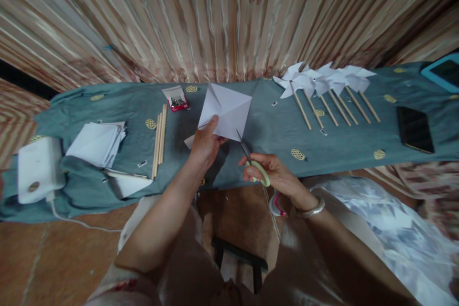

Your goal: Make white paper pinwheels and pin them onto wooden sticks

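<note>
White paper is at the centre of the frame: a creased paper square (226, 111) held up on one corner over the grey-green cloth (272, 129) that covers the table. The left hand (205, 143) rises from the lower middle, forearm slanting up, thumb pressed on the sheet's lower left edge and fingers closed behind it. The right hand (270, 173) comes in from the lower right with a bangle at the wrist, fingers curled through the pale green handles of the scissors (251, 158); the blades point up and left, and their tips meet the sheet's bottom corner. Fold lines cross the square.

Above and left of the sheet, a small red box (177, 99) lies open with metal pins inside. Further left lie wooden sticks (159, 138) and a stack of white sheets (96, 142). At the upper right, finished paper pinwheels (322, 80) on sticks lie in a row, with a dark phone (415, 129) beyond them.
</note>
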The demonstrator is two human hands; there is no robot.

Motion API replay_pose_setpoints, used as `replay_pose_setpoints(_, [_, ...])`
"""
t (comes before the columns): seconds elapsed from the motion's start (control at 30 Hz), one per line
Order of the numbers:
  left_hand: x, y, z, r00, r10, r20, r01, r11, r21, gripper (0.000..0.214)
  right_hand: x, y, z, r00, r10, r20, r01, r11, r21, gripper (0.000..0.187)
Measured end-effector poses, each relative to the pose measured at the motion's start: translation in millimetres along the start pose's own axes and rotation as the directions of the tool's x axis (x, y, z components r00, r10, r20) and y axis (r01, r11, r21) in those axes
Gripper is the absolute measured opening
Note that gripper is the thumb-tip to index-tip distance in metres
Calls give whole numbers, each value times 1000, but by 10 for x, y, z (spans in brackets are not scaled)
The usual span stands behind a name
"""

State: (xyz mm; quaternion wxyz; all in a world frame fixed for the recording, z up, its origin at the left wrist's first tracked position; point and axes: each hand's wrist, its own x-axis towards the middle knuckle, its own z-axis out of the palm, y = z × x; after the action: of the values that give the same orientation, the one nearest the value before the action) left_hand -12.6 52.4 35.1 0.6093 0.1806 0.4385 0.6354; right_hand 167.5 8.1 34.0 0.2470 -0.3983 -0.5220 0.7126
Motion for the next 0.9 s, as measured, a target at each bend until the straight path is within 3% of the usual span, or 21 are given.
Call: replay_pose_setpoints(0.9, [-2,-8,-10,1000,-6,7,6,1000,3,20,5,1,13,1000,-14,-25,14,1000,7,44])
